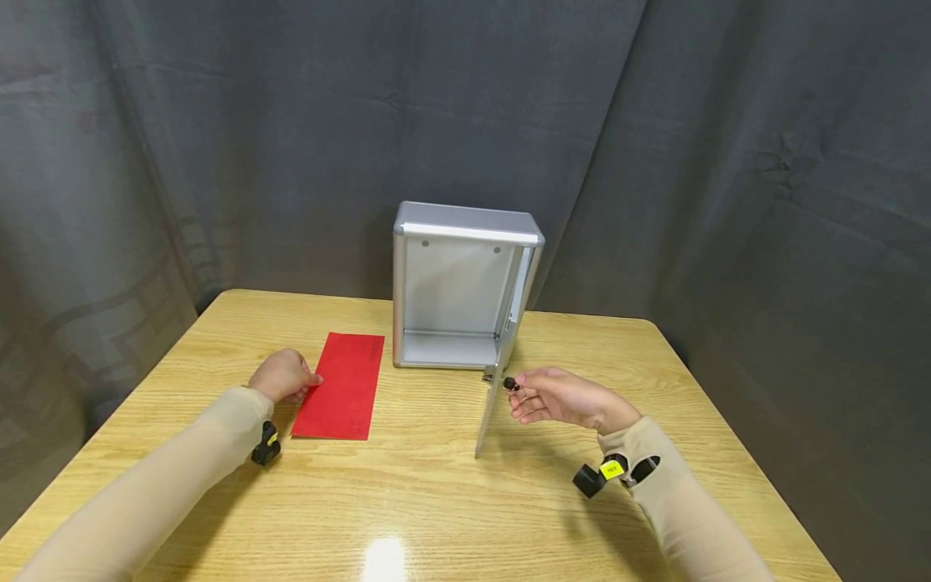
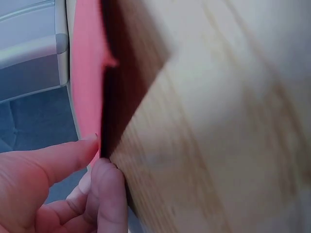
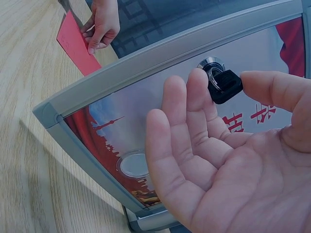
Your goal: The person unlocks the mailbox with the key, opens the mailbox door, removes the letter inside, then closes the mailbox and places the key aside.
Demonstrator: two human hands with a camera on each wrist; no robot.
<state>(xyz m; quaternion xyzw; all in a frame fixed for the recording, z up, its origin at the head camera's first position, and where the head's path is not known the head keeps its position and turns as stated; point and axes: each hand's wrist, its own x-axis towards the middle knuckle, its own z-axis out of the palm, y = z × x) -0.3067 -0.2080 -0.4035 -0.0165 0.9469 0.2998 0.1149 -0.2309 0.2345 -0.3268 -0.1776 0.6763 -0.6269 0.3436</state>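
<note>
A flat red envelope lies on the table, its left edge pinched between the thumb and fingers of my left hand. In the left wrist view that edge of the red envelope stands raised off the wood. My right hand pinches a black-headed key between thumb and fingers. The key sits in the round lock on the swung-out door of a silver metal box. Inside, the box shows a pale back wall and floor. Red and blue printing covers the door's outer face.
The wooden table carries the box near its back edge, right of the envelope. Grey curtains hang close behind and at both sides. The open door juts toward me between my hands.
</note>
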